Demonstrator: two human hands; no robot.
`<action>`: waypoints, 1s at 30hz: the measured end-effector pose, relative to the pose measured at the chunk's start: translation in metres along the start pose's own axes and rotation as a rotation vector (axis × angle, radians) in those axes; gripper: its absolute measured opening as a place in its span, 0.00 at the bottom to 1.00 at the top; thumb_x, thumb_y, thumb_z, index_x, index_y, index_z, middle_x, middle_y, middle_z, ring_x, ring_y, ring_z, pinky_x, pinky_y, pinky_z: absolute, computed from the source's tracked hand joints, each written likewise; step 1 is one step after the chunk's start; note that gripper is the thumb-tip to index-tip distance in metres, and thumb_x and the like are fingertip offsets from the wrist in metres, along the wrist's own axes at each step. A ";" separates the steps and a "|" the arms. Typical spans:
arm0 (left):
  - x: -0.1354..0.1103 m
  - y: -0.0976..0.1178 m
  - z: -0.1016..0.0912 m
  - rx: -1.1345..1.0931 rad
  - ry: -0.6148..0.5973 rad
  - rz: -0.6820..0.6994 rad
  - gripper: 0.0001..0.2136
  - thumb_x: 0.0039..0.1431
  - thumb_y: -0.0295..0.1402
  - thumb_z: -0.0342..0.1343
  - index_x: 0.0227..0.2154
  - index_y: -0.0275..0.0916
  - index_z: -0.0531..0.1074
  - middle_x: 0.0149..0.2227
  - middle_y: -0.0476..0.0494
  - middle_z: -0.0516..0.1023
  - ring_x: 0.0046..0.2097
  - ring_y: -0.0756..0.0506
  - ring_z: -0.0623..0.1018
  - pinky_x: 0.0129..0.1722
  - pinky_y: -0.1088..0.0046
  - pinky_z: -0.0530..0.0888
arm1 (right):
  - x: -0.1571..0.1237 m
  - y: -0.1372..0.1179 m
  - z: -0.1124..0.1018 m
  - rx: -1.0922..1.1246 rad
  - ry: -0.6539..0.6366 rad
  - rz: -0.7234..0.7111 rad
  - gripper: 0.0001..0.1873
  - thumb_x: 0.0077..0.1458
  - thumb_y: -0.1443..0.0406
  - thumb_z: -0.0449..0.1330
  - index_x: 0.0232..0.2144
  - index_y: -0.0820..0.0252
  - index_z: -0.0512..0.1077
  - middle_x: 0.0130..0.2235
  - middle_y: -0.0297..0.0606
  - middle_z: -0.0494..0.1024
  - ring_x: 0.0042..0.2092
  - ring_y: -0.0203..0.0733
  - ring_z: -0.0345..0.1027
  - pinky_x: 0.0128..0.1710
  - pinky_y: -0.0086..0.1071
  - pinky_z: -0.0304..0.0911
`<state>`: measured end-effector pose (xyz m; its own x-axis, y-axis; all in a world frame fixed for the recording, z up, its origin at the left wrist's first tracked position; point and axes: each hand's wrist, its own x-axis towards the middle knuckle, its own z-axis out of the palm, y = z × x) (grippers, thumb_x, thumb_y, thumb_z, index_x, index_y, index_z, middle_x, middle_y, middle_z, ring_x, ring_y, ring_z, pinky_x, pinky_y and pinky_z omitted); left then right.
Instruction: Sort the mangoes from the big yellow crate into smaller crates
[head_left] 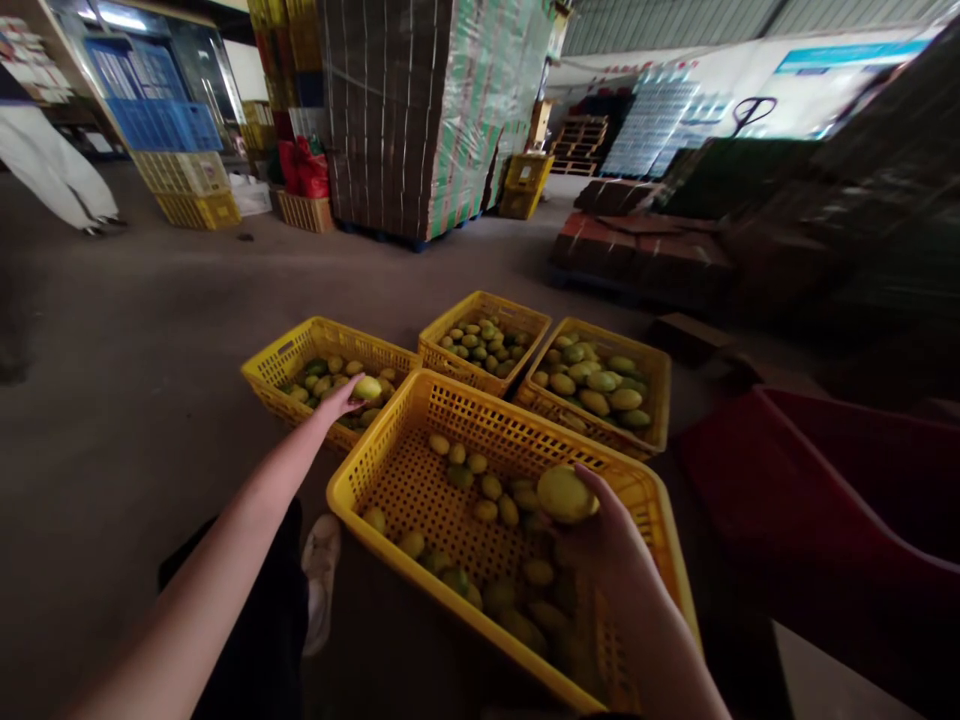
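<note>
My left hand (341, 398) is closed around a yellow-green lemon (367, 388), held over the left yellow crate (259, 372), where several more lemons lie. My right hand (611, 530) grips a larger-looking yellow lemon (567, 495) above the right side of the big near crate (480, 400). Loose lemons (491, 487) are scattered on that crate's perforated floor, with part of its bare bottom showing. Shadow and my right forearm hide some of the fruit.
Two more yellow crates of lemons, a middle one (431, 347) and a right one (660, 405), stand behind. A red bin (757, 470) is at right. My shoe (321, 570) is beside the near crate. Wrapped stacked boxes (390, 120) and a person's legs (52, 165) are farther back.
</note>
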<state>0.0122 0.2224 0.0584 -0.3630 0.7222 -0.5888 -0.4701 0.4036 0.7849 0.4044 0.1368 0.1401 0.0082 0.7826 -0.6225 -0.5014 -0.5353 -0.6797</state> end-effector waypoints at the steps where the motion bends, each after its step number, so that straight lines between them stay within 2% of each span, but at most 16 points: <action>1: -0.004 0.014 0.008 -0.020 -0.014 0.016 0.16 0.60 0.41 0.57 0.44 0.34 0.70 0.28 0.44 0.75 0.28 0.49 0.75 0.24 0.80 0.72 | -0.001 0.000 0.002 -0.015 -0.008 0.003 0.07 0.50 0.63 0.63 0.31 0.58 0.69 0.24 0.35 0.76 0.23 0.40 0.71 0.18 0.30 0.68; 3: -0.023 0.043 0.023 -0.068 -0.078 0.047 0.18 0.62 0.45 0.52 0.42 0.33 0.72 0.27 0.42 0.76 0.25 0.50 0.74 0.21 0.81 0.70 | -0.005 0.002 0.006 -0.042 -0.024 0.014 0.07 0.49 0.63 0.63 0.30 0.58 0.68 0.23 0.34 0.76 0.22 0.40 0.70 0.17 0.30 0.67; 5: -0.054 0.064 0.037 -0.165 -0.236 0.056 0.24 0.63 0.51 0.47 0.40 0.31 0.73 0.27 0.41 0.76 0.22 0.53 0.70 0.18 0.81 0.67 | -0.011 0.004 0.010 -0.055 -0.043 0.022 0.08 0.49 0.63 0.64 0.29 0.58 0.68 0.21 0.33 0.75 0.20 0.39 0.70 0.17 0.30 0.67; 8: -0.110 0.069 0.054 -0.331 -0.487 0.052 0.30 0.62 0.56 0.42 0.40 0.31 0.74 0.28 0.40 0.75 0.19 0.55 0.65 0.15 0.82 0.64 | -0.020 0.010 0.015 -0.059 -0.093 0.031 0.08 0.48 0.62 0.64 0.28 0.58 0.68 0.20 0.33 0.75 0.19 0.39 0.68 0.15 0.29 0.65; 11: -0.157 0.044 0.064 -0.420 -0.576 -0.005 0.28 0.62 0.54 0.46 0.43 0.30 0.72 0.32 0.38 0.76 0.22 0.55 0.68 0.18 0.83 0.68 | -0.026 0.020 0.018 -0.059 -0.208 -0.036 0.10 0.45 0.60 0.66 0.27 0.58 0.69 0.22 0.34 0.76 0.22 0.39 0.69 0.15 0.28 0.64; 14: -0.181 0.001 0.070 -0.479 -0.616 -0.068 0.22 0.61 0.45 0.55 0.49 0.31 0.70 0.38 0.35 0.77 0.33 0.50 0.77 0.30 0.81 0.77 | -0.033 0.029 0.020 -0.069 -0.308 -0.168 0.15 0.37 0.61 0.71 0.28 0.58 0.71 0.25 0.33 0.77 0.25 0.37 0.69 0.20 0.27 0.67; 17: -0.188 -0.040 0.072 -0.487 -0.607 -0.056 0.22 0.57 0.36 0.60 0.54 0.38 0.67 0.43 0.39 0.78 0.43 0.45 0.80 0.41 0.73 0.79 | -0.040 0.035 0.023 -0.131 -0.327 -0.309 0.20 0.33 0.63 0.73 0.31 0.58 0.71 0.27 0.30 0.76 0.26 0.35 0.68 0.22 0.26 0.67; 19: -0.190 -0.060 0.072 -0.461 -0.608 -0.036 0.23 0.56 0.35 0.61 0.55 0.41 0.67 0.44 0.41 0.79 0.46 0.44 0.79 0.45 0.68 0.78 | -0.043 0.036 0.024 -0.188 -0.317 -0.382 0.22 0.33 0.61 0.74 0.32 0.58 0.71 0.28 0.29 0.76 0.26 0.34 0.68 0.23 0.26 0.67; 21: -0.192 -0.071 0.075 -0.406 -0.656 -0.033 0.22 0.56 0.37 0.61 0.54 0.40 0.68 0.46 0.41 0.78 0.49 0.42 0.78 0.49 0.66 0.77 | -0.044 0.037 0.027 -0.269 -0.271 -0.465 0.23 0.31 0.60 0.75 0.32 0.59 0.73 0.27 0.29 0.76 0.27 0.34 0.67 0.25 0.27 0.67; 23: -0.194 -0.078 0.079 -0.309 -0.703 -0.037 0.23 0.56 0.45 0.60 0.51 0.38 0.70 0.48 0.38 0.77 0.52 0.40 0.76 0.51 0.65 0.75 | -0.043 0.037 0.029 -0.369 -0.226 -0.544 0.23 0.29 0.60 0.75 0.30 0.60 0.74 0.27 0.31 0.76 0.28 0.35 0.67 0.27 0.27 0.66; 24: -0.195 -0.080 0.081 -0.244 -0.707 -0.009 0.24 0.55 0.48 0.60 0.49 0.37 0.72 0.49 0.37 0.77 0.53 0.40 0.75 0.51 0.65 0.74 | -0.041 0.037 0.029 -0.402 -0.208 -0.571 0.22 0.30 0.59 0.75 0.29 0.60 0.75 0.27 0.32 0.76 0.28 0.36 0.67 0.29 0.28 0.66; 26: -0.199 -0.083 0.084 -0.083 -0.693 0.144 0.25 0.52 0.52 0.60 0.46 0.37 0.74 0.49 0.37 0.76 0.54 0.39 0.73 0.52 0.66 0.72 | -0.037 0.038 0.030 -0.428 -0.187 -0.590 0.20 0.32 0.56 0.74 0.29 0.60 0.76 0.27 0.33 0.77 0.29 0.38 0.67 0.30 0.30 0.66; 28: -0.202 -0.087 0.083 0.094 -0.700 0.353 0.23 0.49 0.49 0.64 0.45 0.40 0.75 0.49 0.40 0.76 0.54 0.39 0.72 0.53 0.67 0.70 | -0.033 0.037 0.028 -0.439 -0.167 -0.616 0.21 0.33 0.55 0.73 0.29 0.60 0.76 0.27 0.34 0.77 0.29 0.39 0.67 0.30 0.31 0.66; 30: -0.206 -0.092 0.081 0.235 -0.736 0.473 0.23 0.47 0.44 0.67 0.45 0.41 0.74 0.47 0.42 0.77 0.51 0.40 0.73 0.52 0.67 0.69 | -0.029 0.036 0.026 -0.474 -0.157 -0.671 0.21 0.33 0.55 0.73 0.31 0.60 0.77 0.28 0.33 0.78 0.30 0.40 0.67 0.31 0.31 0.66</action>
<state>0.1952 0.0824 0.1230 0.1676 0.9858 0.0143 -0.1968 0.0192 0.9803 0.3639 0.1025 0.1438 0.0371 0.9993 0.0104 -0.0155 0.0110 -0.9998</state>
